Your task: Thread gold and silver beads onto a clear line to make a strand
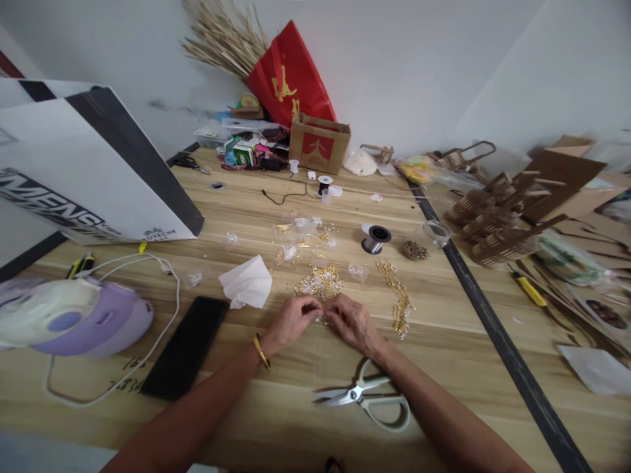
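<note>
Lying mid-frame, the metallic jewellery findings (319, 279) seem light, stiff and slippery, best taken by their edges; left hand (294, 318) and right hand (353, 322) each have the grip pressed together, contents too small to tell.

The heap of small pieces (320, 281) mixes gold and silver on a surface (276, 414) of pale wood streaked with brown grain. Right of the heap, the chains (401, 301) are gold; on its near side, the scissors (355, 393) pair silver blades with pale grey-green handles. Left of it are a white tissue (249, 282), a black phone (187, 348) and a purple-and-cream device (98, 322). Beyond it, a brown paper bag (320, 146) bears a red square, and a red bag (298, 82) carries gold characters.
</note>
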The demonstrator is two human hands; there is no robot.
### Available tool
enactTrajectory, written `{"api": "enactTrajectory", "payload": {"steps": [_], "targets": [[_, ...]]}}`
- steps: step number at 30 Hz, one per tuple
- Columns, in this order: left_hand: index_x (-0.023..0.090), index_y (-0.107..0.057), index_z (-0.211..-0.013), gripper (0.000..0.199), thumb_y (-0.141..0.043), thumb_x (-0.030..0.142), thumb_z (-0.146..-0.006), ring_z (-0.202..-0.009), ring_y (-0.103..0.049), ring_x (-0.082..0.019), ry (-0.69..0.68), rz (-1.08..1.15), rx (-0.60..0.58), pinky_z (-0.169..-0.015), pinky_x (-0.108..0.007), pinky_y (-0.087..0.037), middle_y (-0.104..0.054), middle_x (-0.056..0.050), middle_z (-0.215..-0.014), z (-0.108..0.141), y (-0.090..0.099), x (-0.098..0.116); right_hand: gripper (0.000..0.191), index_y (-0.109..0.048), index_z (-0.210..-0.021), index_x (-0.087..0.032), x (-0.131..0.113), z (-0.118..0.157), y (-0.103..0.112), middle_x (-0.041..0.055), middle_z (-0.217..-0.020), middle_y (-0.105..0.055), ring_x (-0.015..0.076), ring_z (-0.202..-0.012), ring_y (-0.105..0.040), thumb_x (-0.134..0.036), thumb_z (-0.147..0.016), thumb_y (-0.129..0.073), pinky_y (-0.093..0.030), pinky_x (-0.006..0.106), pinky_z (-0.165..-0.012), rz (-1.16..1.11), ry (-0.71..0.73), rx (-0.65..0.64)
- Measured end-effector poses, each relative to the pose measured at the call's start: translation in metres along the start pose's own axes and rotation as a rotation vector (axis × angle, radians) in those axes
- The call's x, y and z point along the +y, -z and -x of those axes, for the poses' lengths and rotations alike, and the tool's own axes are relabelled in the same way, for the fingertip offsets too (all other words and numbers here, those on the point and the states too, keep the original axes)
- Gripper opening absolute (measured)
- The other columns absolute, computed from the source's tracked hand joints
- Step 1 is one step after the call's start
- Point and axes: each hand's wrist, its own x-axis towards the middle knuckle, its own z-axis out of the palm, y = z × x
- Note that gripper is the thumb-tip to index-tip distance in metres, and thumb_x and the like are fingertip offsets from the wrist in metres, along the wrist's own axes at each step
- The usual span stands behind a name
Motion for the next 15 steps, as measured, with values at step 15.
{"api": "enactTrajectory", "payload": {"steps": [15], "targets": [[0.012,-0.068,-0.075,0.011,-0.058,0.016,-0.076,-0.071,-0.060,-0.015,0.019,0.099,-0.088,-0.068,-0.024,-0.045,-0.069,-0.003,-0.074,-0.0041,0.0025,-0.0081,0.013,-0.051,-0.091,-0.019,0.0016,0.0015,0.0005,0.0053,-0.081,-0.054,0.0164,-0.070,-0.052,-0.021,-0.094,-0.039,-0.041,0.027,-0.066,0.041,-0.029,-0.094]]}}
